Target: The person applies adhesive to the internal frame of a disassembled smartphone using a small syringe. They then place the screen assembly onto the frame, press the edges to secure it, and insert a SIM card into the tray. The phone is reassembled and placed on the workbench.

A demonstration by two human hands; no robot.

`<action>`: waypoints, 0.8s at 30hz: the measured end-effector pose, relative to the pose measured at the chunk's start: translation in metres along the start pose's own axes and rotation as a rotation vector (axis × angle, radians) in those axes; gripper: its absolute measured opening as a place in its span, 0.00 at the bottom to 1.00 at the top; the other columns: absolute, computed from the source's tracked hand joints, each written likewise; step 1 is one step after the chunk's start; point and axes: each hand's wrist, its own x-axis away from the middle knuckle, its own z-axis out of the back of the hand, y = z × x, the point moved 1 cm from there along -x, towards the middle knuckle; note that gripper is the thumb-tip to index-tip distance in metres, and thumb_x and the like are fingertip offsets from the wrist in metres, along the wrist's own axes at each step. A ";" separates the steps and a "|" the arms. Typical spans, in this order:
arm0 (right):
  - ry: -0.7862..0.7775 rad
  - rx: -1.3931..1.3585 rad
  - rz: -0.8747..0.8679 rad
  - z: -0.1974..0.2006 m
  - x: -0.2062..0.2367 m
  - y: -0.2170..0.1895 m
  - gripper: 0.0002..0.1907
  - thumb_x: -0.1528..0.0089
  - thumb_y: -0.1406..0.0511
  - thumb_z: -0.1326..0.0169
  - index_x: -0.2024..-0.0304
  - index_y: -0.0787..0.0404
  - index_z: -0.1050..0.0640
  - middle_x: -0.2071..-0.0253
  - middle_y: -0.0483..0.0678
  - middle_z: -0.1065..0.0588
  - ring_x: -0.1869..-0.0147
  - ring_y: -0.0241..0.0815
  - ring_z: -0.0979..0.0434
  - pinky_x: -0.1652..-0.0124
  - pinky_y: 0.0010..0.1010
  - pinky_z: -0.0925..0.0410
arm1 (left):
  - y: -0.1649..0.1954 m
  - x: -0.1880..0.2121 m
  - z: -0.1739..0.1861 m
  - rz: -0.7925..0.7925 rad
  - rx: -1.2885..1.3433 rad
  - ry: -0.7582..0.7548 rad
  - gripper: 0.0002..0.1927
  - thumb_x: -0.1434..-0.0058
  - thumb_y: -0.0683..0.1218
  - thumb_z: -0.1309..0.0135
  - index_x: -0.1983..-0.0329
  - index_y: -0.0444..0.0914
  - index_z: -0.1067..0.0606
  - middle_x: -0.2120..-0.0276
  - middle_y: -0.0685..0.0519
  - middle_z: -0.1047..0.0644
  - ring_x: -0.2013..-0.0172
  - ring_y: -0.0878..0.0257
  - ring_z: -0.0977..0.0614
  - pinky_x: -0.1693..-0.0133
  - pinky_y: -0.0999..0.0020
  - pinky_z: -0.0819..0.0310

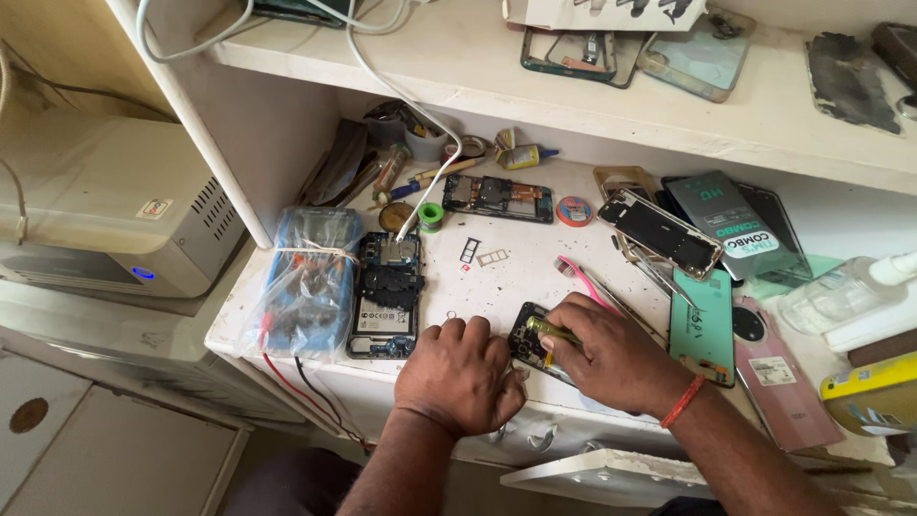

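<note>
Down in the head view, near the front edge of the white worktop (535, 277): left hand (458, 373) knuckles-up, fingers curled and pressed onto the left end of a small dark opened phone body (527, 342), pinning it flat. Right hand (611, 358) with an orange thread at the wrist, fingers closed around a thin yellow-green tool (554, 332) laid across that phone body. Left of the phone body, an opened smartphone with exposed black board and battery (384, 296), a white cable (420, 143) running into its top. Further left, a blue meter wrapped in clear plastic (310, 282). Behind the phone body, two small metal card trays (482, 254) and a pink-handled toothbrush (585, 282). Right of it, a mint-green back cover (705, 325) and a pink back cover (778, 377).
</note>
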 end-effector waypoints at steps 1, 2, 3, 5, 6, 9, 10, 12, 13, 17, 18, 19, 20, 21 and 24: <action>0.003 0.005 0.009 0.000 0.000 0.000 0.09 0.39 0.62 0.44 0.63 0.62 0.24 0.65 0.49 0.26 0.62 0.50 0.23 0.61 0.41 0.30 | 0.000 0.000 0.000 0.000 0.004 -0.002 0.19 0.44 0.60 0.48 0.69 0.40 0.23 0.68 0.48 0.27 0.66 0.51 0.23 0.65 0.51 0.28; 0.006 0.006 0.008 0.000 0.001 -0.001 0.09 0.39 0.62 0.44 0.62 0.62 0.24 0.65 0.49 0.26 0.63 0.50 0.23 0.61 0.41 0.30 | 0.000 0.000 0.000 0.000 0.007 -0.003 0.19 0.44 0.60 0.48 0.69 0.40 0.23 0.68 0.48 0.27 0.66 0.51 0.23 0.65 0.51 0.28; 0.008 0.006 0.007 0.000 0.001 -0.001 0.10 0.39 0.62 0.44 0.62 0.62 0.25 0.65 0.49 0.26 0.64 0.50 0.23 0.62 0.41 0.30 | 0.000 0.000 -0.001 0.002 0.011 -0.003 0.19 0.44 0.60 0.48 0.69 0.40 0.23 0.68 0.48 0.27 0.66 0.51 0.23 0.65 0.51 0.28; 0.011 0.013 0.004 0.000 0.001 -0.003 0.10 0.39 0.62 0.43 0.62 0.62 0.25 0.66 0.49 0.26 0.65 0.50 0.23 0.63 0.41 0.30 | 0.000 0.000 -0.001 -0.001 0.007 0.005 0.18 0.44 0.59 0.48 0.69 0.40 0.23 0.68 0.48 0.27 0.66 0.51 0.23 0.65 0.51 0.28; 0.012 0.020 0.000 0.000 0.000 -0.004 0.10 0.39 0.61 0.43 0.62 0.62 0.25 0.66 0.49 0.26 0.65 0.51 0.23 0.63 0.41 0.30 | 0.000 0.000 -0.001 -0.003 0.004 0.008 0.18 0.44 0.59 0.48 0.69 0.40 0.23 0.68 0.48 0.27 0.66 0.51 0.23 0.64 0.51 0.27; 0.041 0.004 0.047 0.000 -0.002 -0.009 0.10 0.39 0.62 0.43 0.61 0.62 0.24 0.64 0.50 0.26 0.64 0.53 0.23 0.63 0.42 0.30 | 0.000 0.002 -0.001 -0.013 0.014 0.077 0.17 0.45 0.59 0.48 0.70 0.41 0.23 0.67 0.49 0.27 0.66 0.51 0.23 0.64 0.51 0.27; 0.055 -0.007 0.072 0.000 -0.004 -0.011 0.10 0.39 0.62 0.43 0.60 0.62 0.24 0.63 0.50 0.26 0.63 0.54 0.23 0.63 0.43 0.30 | 0.000 0.001 -0.001 -0.013 0.016 0.078 0.17 0.45 0.59 0.48 0.69 0.41 0.23 0.67 0.49 0.27 0.66 0.51 0.23 0.64 0.51 0.27; 0.028 0.009 0.044 -0.003 -0.008 -0.015 0.09 0.39 0.63 0.44 0.60 0.60 0.24 0.62 0.49 0.26 0.62 0.54 0.23 0.63 0.43 0.30 | 0.000 0.001 -0.002 -0.013 0.020 0.081 0.18 0.45 0.59 0.47 0.69 0.41 0.23 0.68 0.49 0.27 0.66 0.51 0.23 0.65 0.51 0.27; 0.015 0.015 0.031 -0.003 -0.011 -0.017 0.08 0.39 0.63 0.44 0.60 0.59 0.24 0.61 0.49 0.26 0.62 0.54 0.23 0.63 0.43 0.30 | 0.000 0.001 -0.002 -0.012 0.025 0.071 0.17 0.45 0.59 0.47 0.69 0.41 0.23 0.68 0.49 0.27 0.66 0.51 0.23 0.65 0.51 0.28; -0.009 0.030 0.108 -0.003 -0.020 -0.020 0.08 0.40 0.64 0.45 0.59 0.58 0.23 0.59 0.49 0.26 0.60 0.53 0.22 0.61 0.42 0.28 | -0.001 0.002 -0.002 -0.016 0.031 0.082 0.17 0.45 0.59 0.47 0.67 0.41 0.23 0.67 0.49 0.27 0.67 0.51 0.23 0.65 0.52 0.27; -0.015 0.035 0.115 -0.002 -0.022 -0.019 0.07 0.40 0.64 0.45 0.59 0.59 0.23 0.59 0.49 0.26 0.59 0.54 0.22 0.60 0.42 0.28 | -0.001 0.002 -0.002 -0.021 0.030 0.097 0.17 0.45 0.59 0.46 0.67 0.41 0.23 0.67 0.49 0.27 0.67 0.52 0.23 0.65 0.52 0.27; -0.022 0.040 0.122 -0.001 -0.022 -0.020 0.07 0.40 0.64 0.45 0.59 0.59 0.23 0.59 0.49 0.26 0.59 0.54 0.22 0.60 0.43 0.28 | -0.001 0.002 -0.002 -0.024 0.032 0.102 0.17 0.45 0.59 0.46 0.67 0.41 0.23 0.67 0.49 0.27 0.67 0.52 0.23 0.65 0.53 0.27; -0.029 0.046 0.120 -0.001 -0.023 -0.020 0.08 0.40 0.64 0.45 0.59 0.59 0.23 0.59 0.49 0.26 0.58 0.54 0.22 0.60 0.43 0.28 | -0.001 0.002 -0.002 -0.026 0.035 0.108 0.17 0.45 0.58 0.46 0.67 0.41 0.23 0.67 0.49 0.27 0.67 0.52 0.23 0.65 0.53 0.27; -0.036 0.052 0.118 -0.001 -0.024 -0.020 0.08 0.40 0.64 0.45 0.59 0.59 0.23 0.59 0.49 0.27 0.58 0.54 0.22 0.59 0.42 0.28 | -0.001 0.002 -0.002 -0.029 0.037 0.115 0.17 0.45 0.58 0.46 0.67 0.41 0.23 0.67 0.50 0.27 0.67 0.52 0.23 0.65 0.53 0.27; -0.067 0.056 0.102 0.002 -0.026 -0.021 0.09 0.40 0.64 0.45 0.58 0.58 0.23 0.58 0.49 0.26 0.57 0.53 0.21 0.58 0.42 0.28 | -0.001 0.003 -0.002 -0.027 0.052 0.115 0.16 0.45 0.59 0.45 0.69 0.42 0.23 0.68 0.50 0.27 0.67 0.51 0.23 0.66 0.52 0.27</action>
